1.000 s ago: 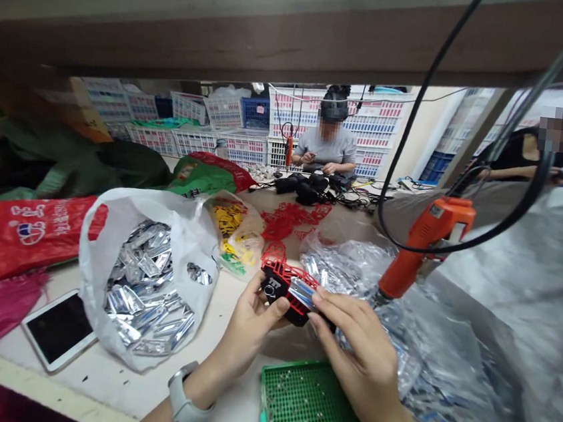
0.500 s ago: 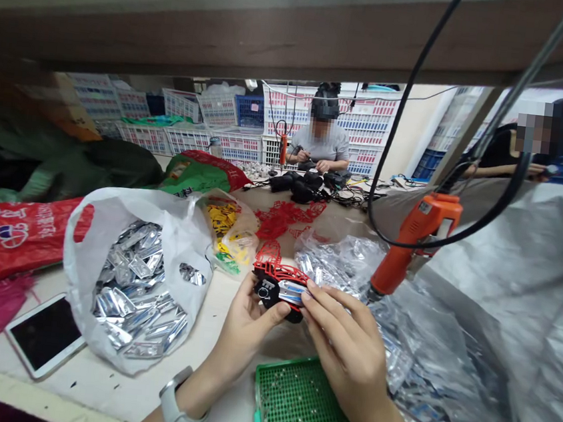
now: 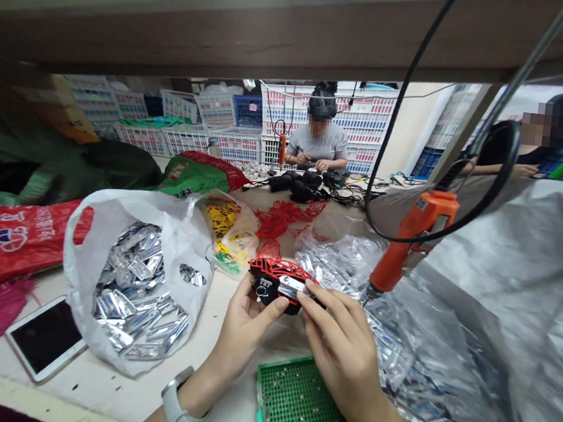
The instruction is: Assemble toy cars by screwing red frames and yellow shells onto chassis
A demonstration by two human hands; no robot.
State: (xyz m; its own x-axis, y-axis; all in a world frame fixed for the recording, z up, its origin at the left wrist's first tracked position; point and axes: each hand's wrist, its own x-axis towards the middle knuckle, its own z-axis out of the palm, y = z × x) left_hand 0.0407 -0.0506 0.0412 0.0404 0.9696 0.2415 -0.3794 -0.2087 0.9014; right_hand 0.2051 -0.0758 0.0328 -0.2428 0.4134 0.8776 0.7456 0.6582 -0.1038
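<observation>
In the middle of the view, my left hand (image 3: 249,325) is closed round the left side of a black plastic part with red trim (image 3: 264,288). A shiny silver plate (image 3: 292,284) lies against the face of that part. My right hand (image 3: 341,335) pinches the plate's right end, its fingertips pressing it to the black part. Below both hands is a green perforated tray (image 3: 292,400) with small metal bits in it. Whether the plate is seated in the black part I cannot tell.
At left, a white bag (image 3: 198,242) holds silver plates, beside a white tablet (image 3: 46,341). An orange electric screwdriver (image 3: 412,238) hangs at right over a clear bag of plates (image 3: 466,365). Yellow pieces (image 3: 221,219) lie behind. A person (image 3: 319,141) works opposite.
The silver plate has tilted slightly against the black part, and my right fingers have shifted a little with it. Both hands keep their hold.
</observation>
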